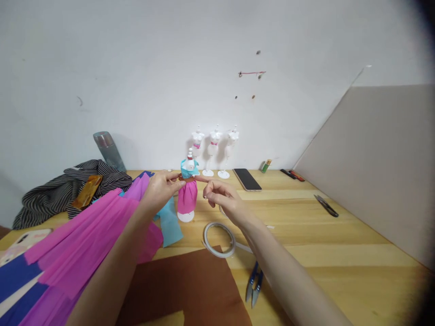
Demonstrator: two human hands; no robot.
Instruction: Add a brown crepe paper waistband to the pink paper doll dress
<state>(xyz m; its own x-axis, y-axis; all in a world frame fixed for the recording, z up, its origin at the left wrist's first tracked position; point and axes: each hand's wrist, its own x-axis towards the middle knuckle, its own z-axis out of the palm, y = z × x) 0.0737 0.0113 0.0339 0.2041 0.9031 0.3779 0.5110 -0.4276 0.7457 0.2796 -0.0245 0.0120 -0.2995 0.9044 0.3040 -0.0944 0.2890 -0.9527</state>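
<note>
A small dress-form mannequin [190, 166] stands upright on its round white base, with a light-blue wrap on its chest and a pink gathered skirt [187, 197]. Around its waist lies a narrow brown strip [189, 179]. My left hand [162, 186] pinches the strip's left end between thumb and fingers. From the right, my right hand [222, 195] stretches its index finger to the waist, touching the strip; its other fingers are curled. A brown sheet [190, 285] with a cut-out lies in front, beside a roll of white tape [219, 253].
Three white mannequins [214, 140] stand by the wall. Blue-handled thread snips [254, 283] lie near my right forearm. Pink and purple material [91, 226] covers the left, beside striped cloth [98, 170] and a bottle [108, 149]. A phone [247, 179] and black snips [326, 206] lie right.
</note>
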